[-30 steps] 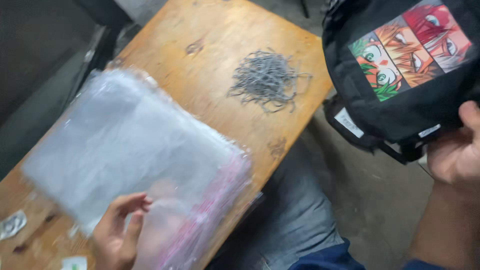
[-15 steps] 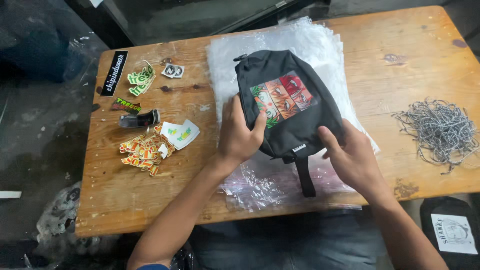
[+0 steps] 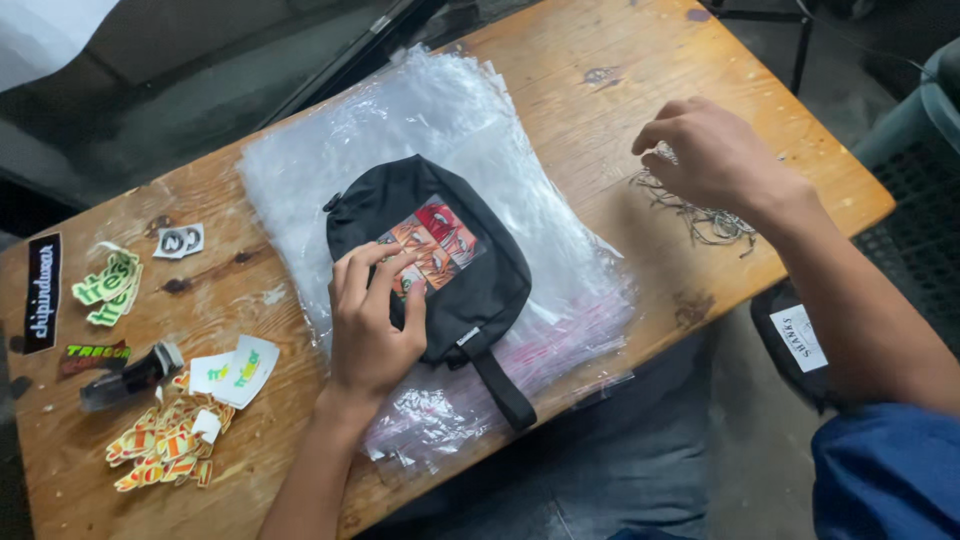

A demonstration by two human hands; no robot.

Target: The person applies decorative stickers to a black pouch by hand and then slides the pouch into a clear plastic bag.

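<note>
Left forearm enters from the bottom edge, left of centre, angled up and slightly right. Left hand [image 3: 375, 325] lies palm-down on the black pouch [image 3: 440, 260] at frame centre. Fingers extended and slightly spread, tips resting on the colourful printed patch [image 3: 435, 240] on the pouch front; nothing gripped, just pressing flat. The hand covers the lower left part of the pouch and the near corner of the patch.

The pouch sits on a stack of clear plastic bags [image 3: 500, 130], which spreads from upper centre down toward the near table edge. A black strap [image 3: 505, 390] trails from the pouch toward the lower centre, across the plastic.

Right arm comes in from the lower right, blue sleeve [image 3: 885, 470] cut off by the frame corner. Right hand [image 3: 705, 155] is at upper right, knuckles up, fingers curled downward onto a tangle of thin metal wire pieces [image 3: 710, 215]. The fingertips are hidden under the hand; I cannot tell whether they pinch any wire.

Wooden table [image 3: 250, 440] runs diagonally across the frame. Left side: loose stickers [image 3: 165, 440], some orange, some green. A second black bag [image 3: 800, 340] lies below the table's right end, partly hidden by the right forearm.
</note>
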